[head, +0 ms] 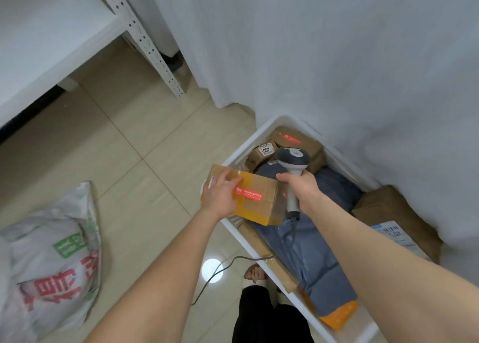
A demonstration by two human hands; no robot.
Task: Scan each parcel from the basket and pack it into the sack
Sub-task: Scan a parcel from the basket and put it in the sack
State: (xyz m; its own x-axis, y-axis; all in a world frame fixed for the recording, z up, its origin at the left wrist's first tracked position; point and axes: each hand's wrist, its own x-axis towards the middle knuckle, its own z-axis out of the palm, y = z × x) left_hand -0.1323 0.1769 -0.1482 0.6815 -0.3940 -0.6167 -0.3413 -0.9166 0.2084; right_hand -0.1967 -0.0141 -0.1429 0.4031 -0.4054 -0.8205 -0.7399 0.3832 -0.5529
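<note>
The white basket [241, 154] at right holds a grey mailer [313, 254] and brown boxes [298, 140]. The sack [51, 252] lies near left on the floor [129, 148]. Over the basket's rim, the left hand [220, 196] grips a cardboard parcel [259, 202] and the right hand [302, 187] grips the scanner [293, 158].

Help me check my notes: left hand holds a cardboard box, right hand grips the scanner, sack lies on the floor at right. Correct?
No. The head view shows the sack lying on the floor at left; the left hand, box, right hand and scanner are as noted.
</note>
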